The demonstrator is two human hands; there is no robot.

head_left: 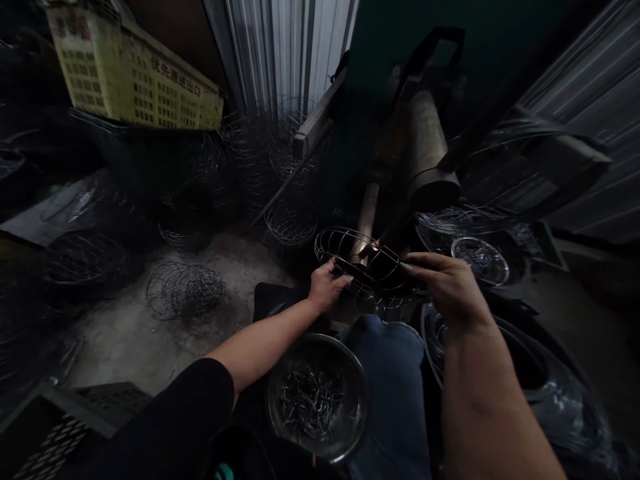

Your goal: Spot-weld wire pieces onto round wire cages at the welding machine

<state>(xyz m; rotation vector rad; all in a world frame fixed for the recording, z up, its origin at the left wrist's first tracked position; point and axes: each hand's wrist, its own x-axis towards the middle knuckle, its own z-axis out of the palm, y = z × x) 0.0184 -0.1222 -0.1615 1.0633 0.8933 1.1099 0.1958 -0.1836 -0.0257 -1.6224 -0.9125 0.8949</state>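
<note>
A round wire basket frame [361, 261] lies between my two hands, just in front of a spot-welding machine [425, 153]. My left hand [326, 285] grips its left rim. My right hand [447, 283] holds its right rim from the other side. A small bright spark [379, 245] glows where the machine's dark electrode arm meets the wire. Below, between my arms, a metal bowl [319, 395] holds several small bent wire pieces. My knee in blue jeans [393, 373] is beside the bowl.
Finished wire baskets [184, 288] lie scattered over the concrete floor at left, with stacks [290, 143] near a corrugated wall. More wire rings [479, 257] pile at the right. A yellow sign [135, 80] hangs top left. A perforated metal crate [55, 440] sits bottom left.
</note>
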